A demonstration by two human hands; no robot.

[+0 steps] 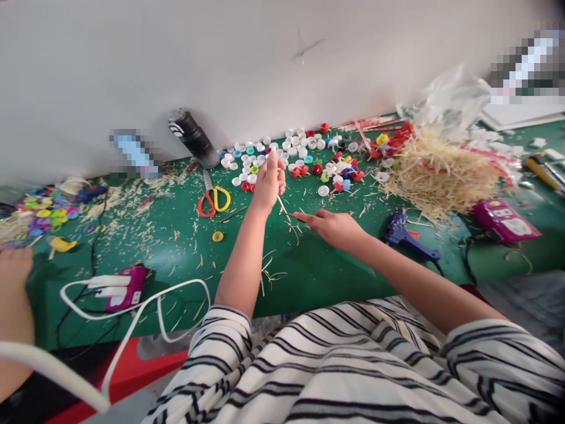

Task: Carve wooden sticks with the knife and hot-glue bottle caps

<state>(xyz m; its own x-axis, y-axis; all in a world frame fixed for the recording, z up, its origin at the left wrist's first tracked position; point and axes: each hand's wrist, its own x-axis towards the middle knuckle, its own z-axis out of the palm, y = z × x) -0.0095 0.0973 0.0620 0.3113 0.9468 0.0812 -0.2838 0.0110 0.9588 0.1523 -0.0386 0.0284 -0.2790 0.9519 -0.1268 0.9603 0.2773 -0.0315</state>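
Observation:
My left hand [270, 181] is closed around a thin pale stick [282, 205] that slants down from the fist towards my right hand. My right hand [333, 227] has its index finger stretched along a thin dark blade-like tool [291, 215], most of it hidden under the fingers. The tool's tip meets the lower end of the stick, above the green table. Thin curled shavings [268, 274] lie below the hands. Beyond my left hand spread many white bottle caps [291, 141], with red, blue and green ones among them.
Scissors [214, 200] and a black bottle [194, 138] stand left. At right are a straw heap [441, 174], a blue glue gun [410, 235] and a purple power strip [505, 221]. A white cable [161, 294] loops near another person's arm [15, 306].

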